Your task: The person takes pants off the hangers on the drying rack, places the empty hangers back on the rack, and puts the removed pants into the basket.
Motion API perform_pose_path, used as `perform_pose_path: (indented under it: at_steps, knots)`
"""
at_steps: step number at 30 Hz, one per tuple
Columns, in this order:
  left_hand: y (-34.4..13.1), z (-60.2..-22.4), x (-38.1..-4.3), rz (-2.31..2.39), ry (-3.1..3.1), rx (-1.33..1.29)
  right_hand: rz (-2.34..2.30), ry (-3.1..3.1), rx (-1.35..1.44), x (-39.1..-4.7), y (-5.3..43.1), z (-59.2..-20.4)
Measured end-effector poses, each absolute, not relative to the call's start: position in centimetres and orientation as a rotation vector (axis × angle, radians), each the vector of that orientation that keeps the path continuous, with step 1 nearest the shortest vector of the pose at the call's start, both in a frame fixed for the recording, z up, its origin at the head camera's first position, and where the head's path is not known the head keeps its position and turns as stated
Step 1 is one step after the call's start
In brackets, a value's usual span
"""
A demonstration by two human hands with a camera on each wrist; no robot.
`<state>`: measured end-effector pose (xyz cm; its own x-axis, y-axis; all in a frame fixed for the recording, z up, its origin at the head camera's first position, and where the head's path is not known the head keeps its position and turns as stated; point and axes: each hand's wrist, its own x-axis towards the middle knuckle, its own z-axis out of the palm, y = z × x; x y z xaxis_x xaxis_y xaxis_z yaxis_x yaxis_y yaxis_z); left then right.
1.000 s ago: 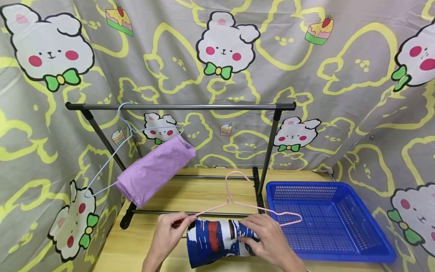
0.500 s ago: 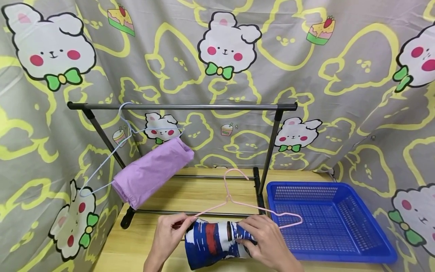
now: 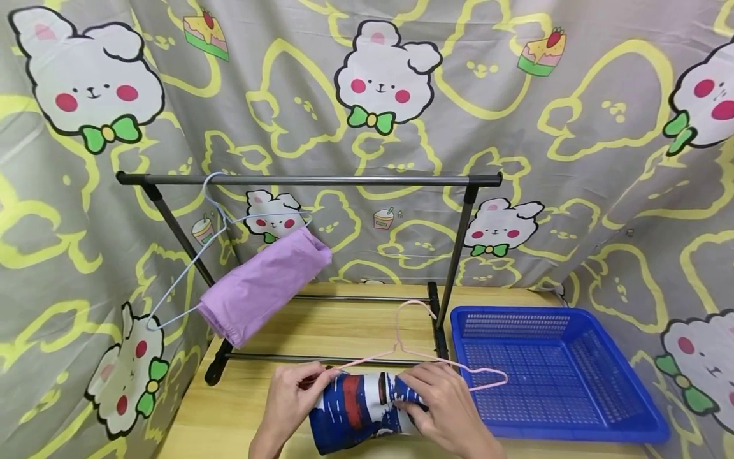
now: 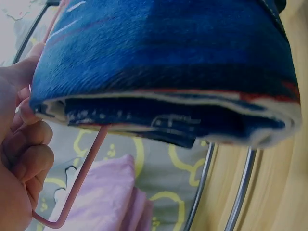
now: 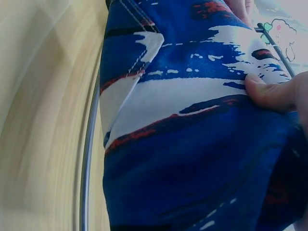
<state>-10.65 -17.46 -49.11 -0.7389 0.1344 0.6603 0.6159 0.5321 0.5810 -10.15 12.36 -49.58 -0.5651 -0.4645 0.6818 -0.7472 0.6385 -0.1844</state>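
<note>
A folded blue, white and red patterned garment [image 3: 351, 411] hangs over the lower bar of a pink clothes hanger [image 3: 397, 348], whose hook points up and to the right. At its left end my left hand [image 3: 291, 401] pinches the hanger and the garment's upper edge between thumb and fingers. My right hand [image 3: 448, 403] grips the cloth near the right end, thumb in front. The left wrist view shows the garment's layered open edge [image 4: 159, 108], with the hanger's end sticking out below. Stitched seams [image 5: 144, 62] appear in the right wrist view.
Behind the hands stands a black clothes rack [image 3: 344, 180]. From its left end hangs a light blue hanger [image 3: 215, 207] with folded purple cloth [image 3: 266, 284]. A blue plastic basket [image 3: 625, 382] sits on the wooden table [image 3: 195, 414] at the right. Patterned curtains surround everything.
The pink hanger's hook has shifted right and down. My left hand has moved slightly right, while the garment stays between both hands. The purple cloth on the rack sways a little.
</note>
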Motion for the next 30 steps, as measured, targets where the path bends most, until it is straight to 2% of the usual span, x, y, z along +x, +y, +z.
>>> perform_pose_path:
  at_steps: [30]
  knots:
    - [-18.6,-50.0,-11.3,-1.19,-2.148,-0.508,0.716,-2.141,0.95,-9.3,14.2,-48.2]
